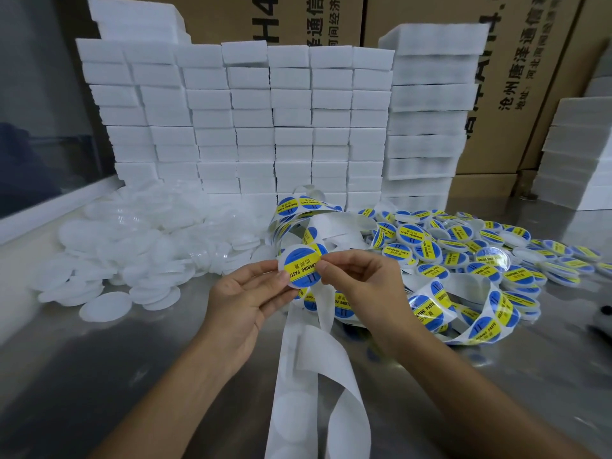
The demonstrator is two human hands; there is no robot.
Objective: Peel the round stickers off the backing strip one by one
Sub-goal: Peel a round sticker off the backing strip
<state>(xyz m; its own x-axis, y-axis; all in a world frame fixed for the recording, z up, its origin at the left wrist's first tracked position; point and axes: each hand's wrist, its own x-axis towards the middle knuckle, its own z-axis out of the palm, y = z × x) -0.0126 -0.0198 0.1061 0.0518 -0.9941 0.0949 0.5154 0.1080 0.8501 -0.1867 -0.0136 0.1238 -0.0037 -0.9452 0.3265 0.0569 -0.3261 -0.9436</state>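
Holding item one: my left hand (pixel 246 293) is gripping a white round lid (pixel 299 266) by its lower left edge, thumb on the face, fingers curled behind. On that lid I am seeing a round sticker (pixel 303 265), blue with a yellow band reading SOLDERING PASTE. My right hand (pixel 359 279) is pinching the sticker's right edge between thumb and forefinger, the other fingers curled.

Item two: the backing strip (pixel 308 376), white and bare, is hanging from below the hands and curling down over the metal table (pixel 132 376) toward me. Further loops of strip (pixel 463 313) with stickers on them are lying tangled just behind and right of the hands.

Item three: labelled lids (pixel 490 246), heaped right. Item four: plain white lids (pixel 139 246), heaped left. Item five: white foam blocks (pixel 251 127), stacked behind both heaps. Item six: cardboard cartons (pixel 414 11), standing at the back.
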